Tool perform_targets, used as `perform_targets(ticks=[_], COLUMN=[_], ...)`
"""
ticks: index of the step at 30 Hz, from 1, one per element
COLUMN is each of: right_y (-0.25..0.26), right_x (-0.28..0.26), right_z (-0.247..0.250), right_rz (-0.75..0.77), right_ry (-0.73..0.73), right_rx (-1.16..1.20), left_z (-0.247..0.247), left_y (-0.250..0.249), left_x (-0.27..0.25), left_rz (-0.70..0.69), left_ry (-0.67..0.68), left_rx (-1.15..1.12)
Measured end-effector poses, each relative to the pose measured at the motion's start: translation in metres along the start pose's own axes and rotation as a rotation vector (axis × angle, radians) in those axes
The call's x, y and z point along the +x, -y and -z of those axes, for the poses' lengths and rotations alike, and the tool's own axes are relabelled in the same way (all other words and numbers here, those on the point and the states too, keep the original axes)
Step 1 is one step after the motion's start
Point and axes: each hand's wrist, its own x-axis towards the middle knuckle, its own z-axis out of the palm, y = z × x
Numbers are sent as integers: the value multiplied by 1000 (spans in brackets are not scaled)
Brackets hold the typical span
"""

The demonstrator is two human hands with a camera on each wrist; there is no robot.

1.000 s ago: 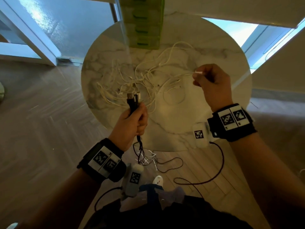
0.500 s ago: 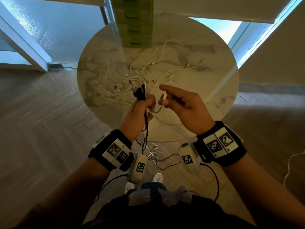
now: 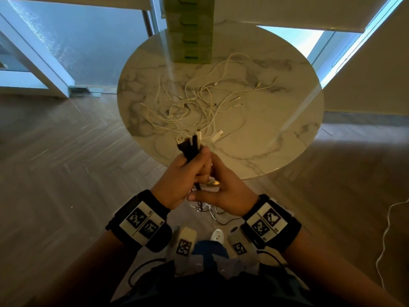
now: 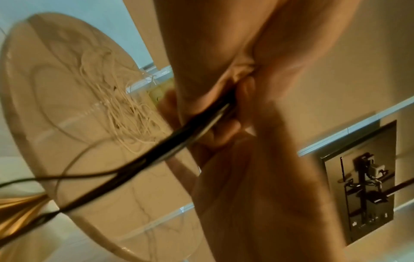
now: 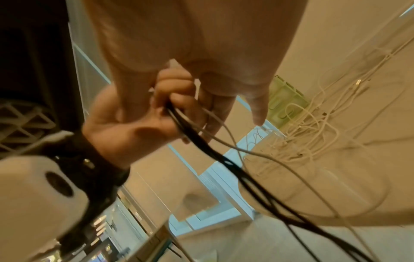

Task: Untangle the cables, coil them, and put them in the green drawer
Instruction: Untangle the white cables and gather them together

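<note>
My left hand (image 3: 188, 171) grips a bundle of black cables (image 3: 189, 145) upright over the near edge of the round marble table (image 3: 276, 129). Their plugs and one white plug stick out above the fist. The bundle's tails hang down toward the floor (image 5: 201, 141). My right hand (image 3: 223, 189) lies against the left fist with its fingers (image 5: 257, 109) fairly straight and its thumb out; it grips nothing that I can see. A tangle of white cables (image 3: 199, 103) lies spread on the table. The green drawer unit (image 3: 190, 29) stands at the table's far edge, its drawers closed.
A loose white plug (image 3: 218, 135) lies on the table just beyond my hands. Cable ends pile on the wooden floor between my feet (image 3: 208, 209). Another white cable (image 3: 385, 235) trails over the floor at the right. Glass panels stand behind the table at the left.
My right hand brought a white cable end from the right over to the left hand. That plug now stands in the left hand's bundle, and the right hand rests against the left fist.
</note>
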Motion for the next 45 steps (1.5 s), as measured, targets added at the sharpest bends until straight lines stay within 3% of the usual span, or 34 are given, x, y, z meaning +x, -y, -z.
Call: perform_targets(ticks=[2, 4, 7, 9, 11, 14, 18, 21, 24, 28, 32, 34, 36, 39, 41, 43, 45], right_y=[-7, -14, -21, -21, -20, -27, -63, -85, -80, -69, -51, -49, -50, -45, -36, -27, -22], right_x=[-2, -5, -9, -8, -6, -4, -21, -42, -51, -48, -41, -38, -35, -32, -28, -23, -20], right_z=[-9, -20, -41, -51, -60, -74, -90, -89, -80, -72, -65, -63, -62, -61, -57, -49, -41], right_rz=[-54, -47, 9, 5, -15, -11, -341, -583, -661, -612, -467, -381, -357, -348, -330, -252, -187], right_ry=[-9, 16, 39, 24, 6, -50, 18, 73, 22, -82, 13, 28, 38, 53, 27, -30, -104], right_rx=[-111, -207, -228, -229, -180, -147, -297, -318, -226, -311, -537, -545, -518, -538, -529, -516, -485], left_z=[8, 18, 34, 38, 34, 21, 21, 32, 44, 49, 38, 31, 32, 34, 33, 37, 43], left_y=[-3, -8, -8, -6, -7, -17, -37, -44, -35, -5, 23, 26, 27, 29, 29, 29, 23], left_x=[-12, -20, -26, -28, -32, -36, -36, -36, -39, -42, -38, -37, -38, -37, -36, -32, -29], left_rz=[65, 65, -60, -137, -178, -128, -168, -233, -183, -1, 50, 72, 115, 147, 119, 136, 236], left_ry=[43, 22, -112, -172, -156, -84, -97, -168, -248, -54, 225, 416, 522, 505, 408, 291, 198], left_rx=[-7, 151, 491, 563, 543, 260, 54, 103, 218, 568, 681, 823, 993, 1286, 1443, 1288, 944])
